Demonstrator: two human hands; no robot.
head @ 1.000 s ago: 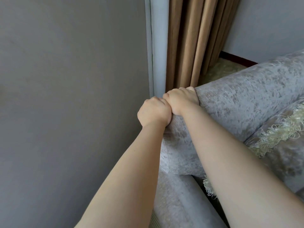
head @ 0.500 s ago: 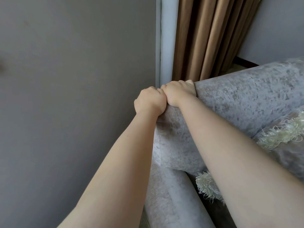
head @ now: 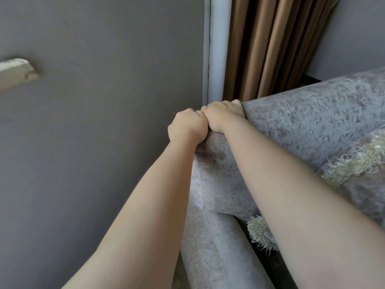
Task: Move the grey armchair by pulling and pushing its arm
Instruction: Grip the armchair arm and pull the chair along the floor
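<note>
While both fists sit side by side, knuckles touching, the left hand (head: 188, 126) and the right hand (head: 224, 116) are clamped on the top corner of the grey armchair (head: 312, 122), with the fingers curled over its upper edge and the tips out of sight on the far side. The padded corner fills both grips: the left hand takes the very end of the roll and the right hand sits just beside it on the crest. Both forearms run straight up from the bottom of the view. The chair itself lies to the right and below, close against the grey wall (head: 104, 132), and its top edge reaches across to the foot of the brown curtain (head: 270, 44) and the pale frame strip (head: 216, 49). Its cover is a mottled silver-grey plush, lighter on the rounded lower bolster and darker where it creases under the wrists. A grey cushion with a cream fringe (head: 354, 174) rests against it on the right. Compared with a second ago, the grip hasn't changed and the fists are on the same corner. But the patch of floor that showed past the chair's edge is now almost covered, and a pale ledge (head: 16, 73) on the wall has come into view at far left.
</note>
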